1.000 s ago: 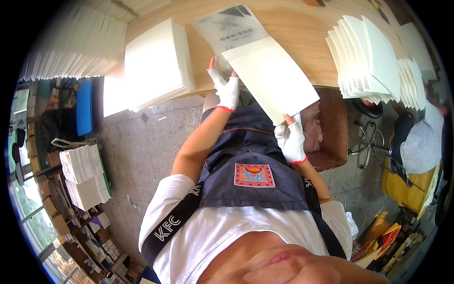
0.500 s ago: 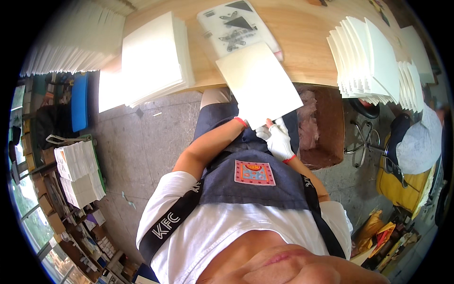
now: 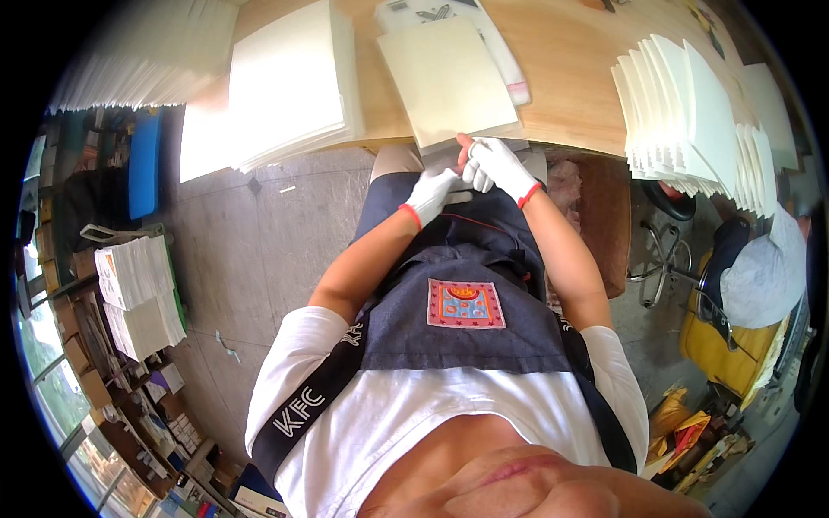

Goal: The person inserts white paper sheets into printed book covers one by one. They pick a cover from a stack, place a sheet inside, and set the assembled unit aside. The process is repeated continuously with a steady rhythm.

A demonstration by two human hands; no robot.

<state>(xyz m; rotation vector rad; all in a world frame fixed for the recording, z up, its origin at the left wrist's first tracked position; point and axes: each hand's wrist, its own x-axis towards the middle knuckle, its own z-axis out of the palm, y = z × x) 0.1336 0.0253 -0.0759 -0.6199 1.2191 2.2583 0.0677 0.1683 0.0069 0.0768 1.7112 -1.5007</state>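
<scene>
A cream paper sheet or thin booklet (image 3: 445,82) lies at the table's front edge, on top of a clear plastic-wrapped package with dark printing (image 3: 496,43). Just below its near edge, my right hand (image 3: 501,166), in a white glove with bare fingertips, has its fingers curled and the thumb against or close to the paper. Whether something thin is pinched there is hidden. My left hand (image 3: 433,194), also gloved, is lower and to the left over my lap, slightly blurred, its fingers loosely stretched toward the right hand. Nothing shows in it.
To the left on the wooden table (image 3: 561,78) stands a stack of white paper (image 3: 289,82). Fanned white folded sheets (image 3: 678,121) stand at the right edge. A brown box (image 3: 596,224) sits beneath the table; paper bundles (image 3: 138,289) rest at the left.
The cream paper has moved away from me onto the wrapped package. My left hand has come out from beneath it, and my right hand has moved forward.
</scene>
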